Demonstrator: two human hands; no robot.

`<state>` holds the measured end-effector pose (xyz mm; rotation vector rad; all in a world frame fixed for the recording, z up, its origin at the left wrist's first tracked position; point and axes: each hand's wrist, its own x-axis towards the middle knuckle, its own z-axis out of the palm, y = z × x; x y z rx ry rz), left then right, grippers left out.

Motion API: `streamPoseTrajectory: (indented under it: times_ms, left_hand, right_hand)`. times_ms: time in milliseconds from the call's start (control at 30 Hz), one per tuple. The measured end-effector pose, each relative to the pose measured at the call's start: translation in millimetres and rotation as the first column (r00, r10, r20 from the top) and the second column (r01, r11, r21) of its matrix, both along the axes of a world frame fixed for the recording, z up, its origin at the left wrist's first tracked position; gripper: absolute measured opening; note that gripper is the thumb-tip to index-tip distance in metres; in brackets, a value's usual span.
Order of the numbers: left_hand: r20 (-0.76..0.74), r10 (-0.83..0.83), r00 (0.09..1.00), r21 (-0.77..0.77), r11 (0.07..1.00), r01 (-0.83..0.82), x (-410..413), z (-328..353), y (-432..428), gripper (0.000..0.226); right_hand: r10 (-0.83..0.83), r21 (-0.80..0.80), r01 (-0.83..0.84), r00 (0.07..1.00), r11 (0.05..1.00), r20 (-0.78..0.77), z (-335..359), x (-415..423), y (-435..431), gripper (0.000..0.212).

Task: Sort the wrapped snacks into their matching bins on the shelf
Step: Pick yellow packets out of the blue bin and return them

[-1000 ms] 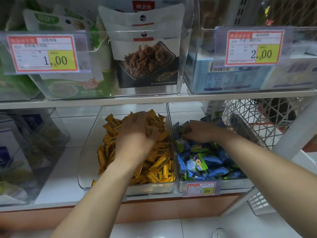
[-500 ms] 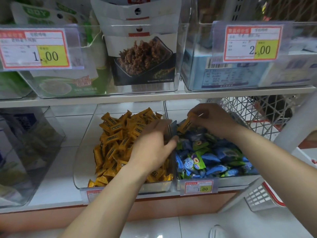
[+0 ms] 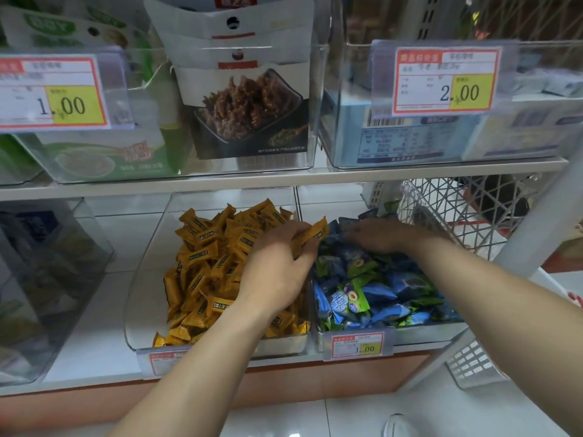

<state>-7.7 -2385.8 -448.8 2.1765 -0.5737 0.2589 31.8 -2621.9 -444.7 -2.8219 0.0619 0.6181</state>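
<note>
Left hand: centre of frame, over the divider between the two lower bins; fingers curled around one yellow wrapped snack, held above the inner edge of the yellow pile.
Right hand: right of centre, palm down and flat on the back of the blue-and-green pile; fingers spread low among the wrappers; impossible to tell whether anything is pinched beneath.
Yellow bin: clear bin, lower centre-left of frame, on the lower shelf; heaped with yellow snacks only, no blue or green wrapper visible on top.
Blue bin: clear bin touching the yellow bin on its right side; filled with blue and green snacks; no yellow wrapper visible on its surface apart from the one in the left hand.
Price tag: clipped to the front of the blue bin, lower centre.
White basket: wire lattice, right of frame, just beside the blue bin.
Progress: judged late in the sort; both visible surfaces look uniform.
Remaining: release of the held yellow snack into the yellow bin; further search for strays buried under the blue pile, not visible here.
</note>
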Motion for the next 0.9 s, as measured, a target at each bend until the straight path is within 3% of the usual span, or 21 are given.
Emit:
streamPoseTrajectory:
  times_ms: [100,200,333,400,467,533,600,700,767,900]
  left_hand:
    - [-0.007,-0.005,1.0,-0.013,1.0,0.005,1.6,-0.5,-1.2,0.024]
    - [-0.023,-0.007,1.0,-0.028,1.0,0.006,3.4,-1.7,-0.4,0.02]
    - [-0.035,-0.023,0.999,-0.045,0.999,0.021,4.2,-2.4,2.0,0.02]
    - [-0.047,-0.02,0.999,-0.06,0.998,0.017,4.3,-2.4,3.0,0.019]
    - [-0.068,-0.014,0.998,-0.091,0.996,0.008,4.1,-1.3,3.4,0.019]
    - [-0.108,-0.02,0.994,-0.163,0.987,0.002,4.5,-0.7,2.5,0.017]
    - [-0.164,-0.029,0.986,-0.252,0.968,-0.013,3.1,0.5,0.6,0.016]
    - [-0.23,-0.025,0.973,-0.333,0.941,-0.055,-0.5,3.5,-3.9,0.019]
    - [-0.268,-0.061,0.962,-0.375,0.926,-0.046,-4.6,6.4,-8.3,0.021]
    - [-0.332,-0.188,0.924,-0.559,0.829,-0.032,-15.4,15.2,-14.3,0.024]
  right_hand:
    - [-0.016,-0.025,0.015,0.997,1.0,-0.077,-6.2,1.3,1.7,0.051]
    - [-0.025,-0.006,0.025,0.998,1.0,-0.052,-7.2,0.7,2.0,0.039]
    - [-0.01,0.037,0.008,0.998,0.999,0.054,-2.0,-4.5,-1.7,0.031]
    - [-0.027,0.062,0.016,0.983,0.998,0.181,0.2,-9.2,-7.3,0.021]
    - [-0.135,0.211,0.065,0.932,0.975,0.337,4.5,-17.1,-11.5,0.012]
    - [-0.281,0.401,0.105,0.868,0.91,0.41,12.4,-28.2,-11.1,0.017]
    - [-0.39,0.569,0.114,0.834,0.814,0.39,23.5,-42.1,-3.4,0.019]
    - [-0.455,0.833,0.038,0.851,0.551,0.263,38.0,-63.6,18.2,0.017]
    - [-0.458,0.906,-0.013,0.86,0.422,0.226,44.4,-73.0,35.8,0.016]
    - [-0.536,0.945,-0.037,0.816,0.326,0.217,46.6,-78.4,62.9,0.019]
